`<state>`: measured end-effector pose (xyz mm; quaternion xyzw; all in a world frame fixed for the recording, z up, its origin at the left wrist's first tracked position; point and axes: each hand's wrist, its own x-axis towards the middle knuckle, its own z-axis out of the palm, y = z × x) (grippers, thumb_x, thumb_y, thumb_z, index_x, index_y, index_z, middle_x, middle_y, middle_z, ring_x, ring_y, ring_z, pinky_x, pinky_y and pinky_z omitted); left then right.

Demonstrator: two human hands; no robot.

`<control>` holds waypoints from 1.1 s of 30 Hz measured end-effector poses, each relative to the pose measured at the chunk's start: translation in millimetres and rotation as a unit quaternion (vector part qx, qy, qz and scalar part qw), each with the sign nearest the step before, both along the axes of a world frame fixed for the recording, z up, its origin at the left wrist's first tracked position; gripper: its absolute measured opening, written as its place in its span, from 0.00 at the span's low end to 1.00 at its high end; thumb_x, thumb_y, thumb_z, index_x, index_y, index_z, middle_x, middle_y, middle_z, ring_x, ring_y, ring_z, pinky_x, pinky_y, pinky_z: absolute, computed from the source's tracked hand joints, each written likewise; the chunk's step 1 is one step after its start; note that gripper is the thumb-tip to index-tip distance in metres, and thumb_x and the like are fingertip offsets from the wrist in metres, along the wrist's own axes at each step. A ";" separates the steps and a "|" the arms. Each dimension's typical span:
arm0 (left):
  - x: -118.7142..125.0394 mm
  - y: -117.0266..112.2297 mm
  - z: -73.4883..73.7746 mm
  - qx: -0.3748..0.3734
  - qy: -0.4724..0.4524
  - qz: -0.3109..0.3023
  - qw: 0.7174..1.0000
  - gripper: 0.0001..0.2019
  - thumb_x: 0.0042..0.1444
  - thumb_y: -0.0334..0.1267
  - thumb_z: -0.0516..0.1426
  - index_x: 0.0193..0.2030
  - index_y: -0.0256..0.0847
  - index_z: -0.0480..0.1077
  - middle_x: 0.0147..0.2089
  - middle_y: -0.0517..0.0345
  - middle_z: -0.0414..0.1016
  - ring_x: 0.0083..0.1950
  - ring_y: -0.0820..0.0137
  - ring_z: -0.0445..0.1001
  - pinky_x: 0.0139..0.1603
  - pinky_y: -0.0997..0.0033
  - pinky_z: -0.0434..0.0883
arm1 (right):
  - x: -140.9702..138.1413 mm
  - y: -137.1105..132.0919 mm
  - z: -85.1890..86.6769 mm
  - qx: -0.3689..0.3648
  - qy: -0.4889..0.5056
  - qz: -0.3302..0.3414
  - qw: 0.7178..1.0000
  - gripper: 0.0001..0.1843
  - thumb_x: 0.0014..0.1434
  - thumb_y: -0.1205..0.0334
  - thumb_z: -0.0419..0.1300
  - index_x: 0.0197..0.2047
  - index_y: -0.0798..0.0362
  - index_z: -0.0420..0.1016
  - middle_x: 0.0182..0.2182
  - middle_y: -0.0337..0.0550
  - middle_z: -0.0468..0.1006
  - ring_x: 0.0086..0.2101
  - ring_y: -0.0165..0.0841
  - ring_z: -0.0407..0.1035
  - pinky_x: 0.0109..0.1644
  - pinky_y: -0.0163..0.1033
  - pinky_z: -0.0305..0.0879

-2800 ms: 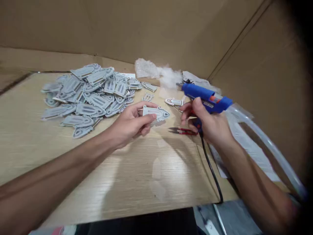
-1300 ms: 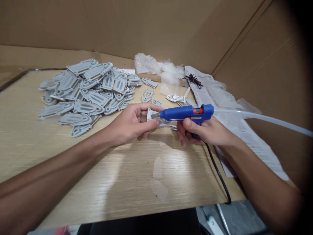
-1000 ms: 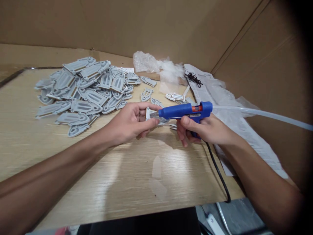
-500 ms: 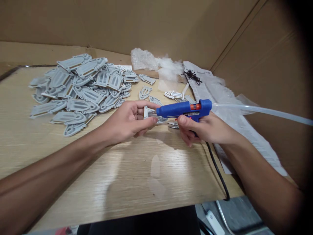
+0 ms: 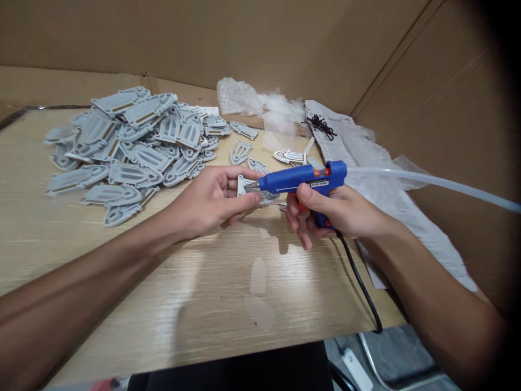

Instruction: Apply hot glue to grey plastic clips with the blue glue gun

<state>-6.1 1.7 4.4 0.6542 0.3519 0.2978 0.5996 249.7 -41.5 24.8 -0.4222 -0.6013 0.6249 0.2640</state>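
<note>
My left hand holds a grey, arch-shaped plastic piece by its edges, between thumb and fingers. In my right hand is a blue hot glue gun, gripped round its handle. Its metal nozzle points left and lies over the face of the piece; whether it touches cannot be made out. A long clear glue stick runs out of the back of the gun to the right. Part of the piece is hidden behind the nozzle and my thumb.
A big heap of similar grey pieces lies at the left, with several loose ones beside it. Crumpled plastic wrap, black ties and printed paper lie behind and right. A black cord hangs over the table edge.
The glue gun has shifted slightly left and its rear has tilted a little; the right fingers have moved on the handle and trigger. My left hand has hardly moved.
</note>
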 end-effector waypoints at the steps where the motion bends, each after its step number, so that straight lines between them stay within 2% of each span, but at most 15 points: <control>1: 0.1 0.0 0.0 0.001 -0.001 0.000 1.000 0.23 0.63 0.43 0.70 0.62 0.37 0.78 0.20 0.63 0.71 0.18 0.78 0.65 0.19 0.82 0.59 | -1.7 -0.4 0.6 -0.007 0.004 -0.002 1.000 0.31 0.67 0.32 0.65 0.36 0.55 0.71 0.29 0.43 0.80 0.22 0.33 0.78 0.15 0.30 0.51; 5: 2.3 -1.4 1.6 -0.009 -0.007 0.020 1.000 0.23 0.60 0.39 0.72 0.59 0.35 0.77 0.18 0.65 0.69 0.17 0.80 0.62 0.18 0.82 0.56 | -8.9 -2.4 2.9 -0.039 0.027 -0.017 0.999 0.33 0.64 0.29 0.67 0.34 0.54 0.69 0.27 0.42 0.77 0.19 0.30 0.75 0.13 0.30 0.47; 9: 4.6 -3.2 1.9 -0.018 -0.017 0.039 0.999 0.24 0.60 0.39 0.72 0.60 0.33 0.75 0.20 0.63 0.71 0.18 0.78 0.66 0.18 0.81 0.60 | -12.8 -2.8 2.3 -0.070 0.048 -0.032 0.996 0.34 0.65 0.28 0.65 0.34 0.54 0.69 0.26 0.41 0.76 0.18 0.27 0.70 0.12 0.30 0.42; 15: 5.4 -2.9 -0.2 -0.004 -0.037 0.020 0.999 0.25 0.62 0.41 0.71 0.61 0.32 0.75 0.21 0.61 0.74 0.19 0.77 0.69 0.21 0.80 0.64 | -11.5 -3.8 7.4 -0.116 0.155 -0.007 0.981 0.35 0.69 0.26 0.57 0.34 0.52 0.65 0.24 0.35 0.69 0.11 0.19 0.50 0.10 0.31 0.36; 19: 2.9 -0.1 -1.9 0.010 -0.045 0.017 0.999 0.27 0.64 0.42 0.69 0.67 0.33 0.73 0.24 0.58 0.77 0.23 0.73 0.74 0.23 0.80 0.68 | -6.2 -1.5 13.0 -0.063 0.164 -0.052 0.983 0.34 0.70 0.26 0.57 0.34 0.51 0.62 0.24 0.31 0.64 0.11 0.17 0.43 0.10 0.31 0.34; 22: 1.3 1.2 -4.9 0.011 -0.053 0.009 0.999 0.27 0.64 0.43 0.69 0.66 0.34 0.72 0.26 0.56 0.79 0.25 0.73 0.77 0.24 0.80 0.69 | 0.3 0.2 19.8 -0.018 0.176 -0.093 0.980 0.33 0.71 0.27 0.57 0.34 0.50 0.59 0.23 0.29 0.61 0.12 0.15 0.38 0.12 0.31 0.33; 26: 3.5 -2.1 -6.1 -0.012 -0.051 0.010 0.999 0.27 0.64 0.44 0.69 0.65 0.34 0.72 0.25 0.56 0.79 0.23 0.74 0.75 0.24 0.80 0.69 | 11.6 -1.1 32.4 0.006 0.224 -0.176 0.958 0.33 0.76 0.31 0.50 0.32 0.52 0.59 0.23 0.28 0.61 0.13 0.14 0.34 0.16 0.30 0.29; 28: 3.5 -2.8 -0.9 -0.018 -0.053 0.030 0.998 0.28 0.63 0.44 0.70 0.65 0.33 0.72 0.25 0.55 0.79 0.23 0.73 0.74 0.23 0.78 0.68 | 17.3 0.3 34.0 0.014 0.236 -0.204 0.950 0.33 0.77 0.32 0.48 0.31 0.52 0.60 0.23 0.29 0.61 0.14 0.15 0.33 0.17 0.32 0.30; 30: -1.5 -0.2 10.4 0.011 -0.051 0.066 0.996 0.28 0.62 0.45 0.70 0.64 0.32 0.72 0.27 0.55 0.79 0.24 0.72 0.76 0.24 0.76 0.68 | 21.4 4.5 30.9 0.029 0.238 -0.205 0.949 0.32 0.75 0.32 0.54 0.32 0.52 0.61 0.24 0.30 0.61 0.15 0.16 0.33 0.16 0.34 0.31; 32: -13.8 7.4 26.0 0.087 -0.030 0.130 0.987 0.28 0.61 0.46 0.70 0.63 0.33 0.74 0.28 0.57 0.78 0.26 0.71 0.77 0.25 0.74 0.68 | 22.5 9.6 25.6 0.033 0.238 -0.190 0.952 0.30 0.71 0.33 0.62 0.33 0.51 0.63 0.25 0.31 0.62 0.16 0.18 0.34 0.16 0.35 0.30; 33: -22.9 13.3 33.7 0.140 -0.017 0.176 0.974 0.27 0.60 0.46 0.71 0.61 0.34 0.76 0.28 0.58 0.77 0.27 0.72 0.76 0.25 0.73 0.67 | 21.8 11.8 23.2 0.031 0.236 -0.184 0.954 0.30 0.68 0.33 0.65 0.34 0.51 0.64 0.26 0.31 0.62 0.16 0.18 0.34 0.16 0.35 0.30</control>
